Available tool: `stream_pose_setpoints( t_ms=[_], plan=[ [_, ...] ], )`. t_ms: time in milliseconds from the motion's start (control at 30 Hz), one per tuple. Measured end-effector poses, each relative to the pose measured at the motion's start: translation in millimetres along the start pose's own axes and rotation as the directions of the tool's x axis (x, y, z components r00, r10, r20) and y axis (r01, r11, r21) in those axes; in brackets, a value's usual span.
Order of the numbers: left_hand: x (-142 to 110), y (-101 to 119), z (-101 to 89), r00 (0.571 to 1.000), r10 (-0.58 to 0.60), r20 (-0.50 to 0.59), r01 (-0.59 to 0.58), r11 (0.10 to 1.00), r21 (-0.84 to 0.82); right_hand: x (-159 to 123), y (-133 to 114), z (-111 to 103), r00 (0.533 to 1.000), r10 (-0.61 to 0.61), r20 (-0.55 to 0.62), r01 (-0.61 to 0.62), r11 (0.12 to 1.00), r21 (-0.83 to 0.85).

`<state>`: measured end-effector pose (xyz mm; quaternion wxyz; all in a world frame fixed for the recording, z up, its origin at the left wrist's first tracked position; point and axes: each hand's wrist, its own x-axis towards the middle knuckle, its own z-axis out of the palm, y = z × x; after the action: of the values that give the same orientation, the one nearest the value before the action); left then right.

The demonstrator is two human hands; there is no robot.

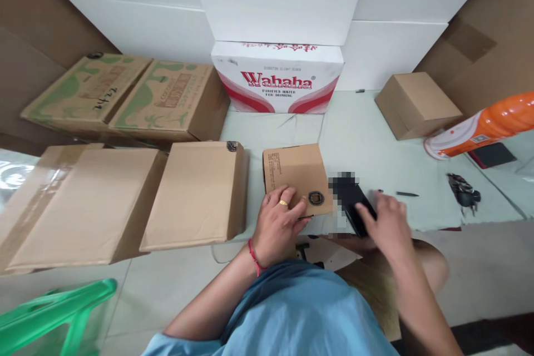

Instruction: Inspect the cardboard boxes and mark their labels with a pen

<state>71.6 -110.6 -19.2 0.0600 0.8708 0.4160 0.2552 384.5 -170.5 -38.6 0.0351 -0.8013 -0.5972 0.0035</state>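
Observation:
A small cardboard box (292, 167) with printed text and a round dark sticker lies at the table's near edge. My left hand (277, 217), with a ring and a red bracelet, grips its near side: the fingers lie over the top and the thumb hangs at the near edge. Right of the box is a dark phone-like device (354, 200), partly pixelated. My right hand (387, 222), slightly blurred, is at its right side, fingers apart and thumb over its edge; whether they touch I cannot tell. Just beyond those fingers lies a dark pen (407, 194).
Larger cartons (192, 194) stand at left, with printed cartons (162, 97) behind. A Wahaha water carton (279, 80) stands at the back. To the right are a brown box (417, 105), an orange-and-white bottle (488, 125), a dark flat case (492, 154) and keys (463, 192).

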Motion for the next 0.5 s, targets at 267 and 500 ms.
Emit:
stream_pose_setpoints(
  t_ms=[267, 500],
  plan=[
    [3.0, -0.3, -0.9, 1.000, 0.012, 0.013, -0.012, 1.000, 0.010, -20.2, -34.5, 16.7, 0.999, 0.035, -0.039, -0.032, 0.998, 0.060],
    [2.9, 0.2, 1.1, 1.000, 0.005, 0.015, -0.005, 1.000, 0.004, -25.2, -34.0, 23.8, 0.996, 0.069, -0.064, -0.060, 0.990, 0.128]
  ],
)
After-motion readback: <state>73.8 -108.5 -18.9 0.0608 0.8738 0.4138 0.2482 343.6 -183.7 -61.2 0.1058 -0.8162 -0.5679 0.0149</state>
